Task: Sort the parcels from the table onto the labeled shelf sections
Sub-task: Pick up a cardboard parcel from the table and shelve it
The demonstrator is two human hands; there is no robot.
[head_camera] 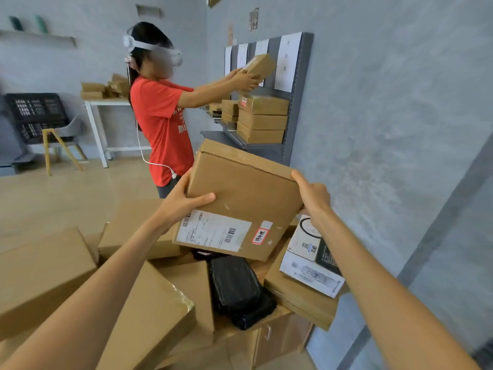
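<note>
Both hands are on it now: the left hand (184,201) clamps the near-left edge of the cardboard parcel (240,198), thumb laid over the top face, and the right hand (312,196) hooks the far-right corner. That is a full two-handed grip on opposite sides, probably because the box is broad and flat. It hangs clear above the pile of parcels (149,303) on the bench, tilted, far end raised. Its long axis runs away from the wearer, up towards the shelf (241,140). The shipping label (213,232) and a small red-bordered sticker (260,236) face up at the near edge, readable, which looks like a check for the right section. At the shelf, a person in a red shirt (162,124) lifts a small box (260,66).
</note>
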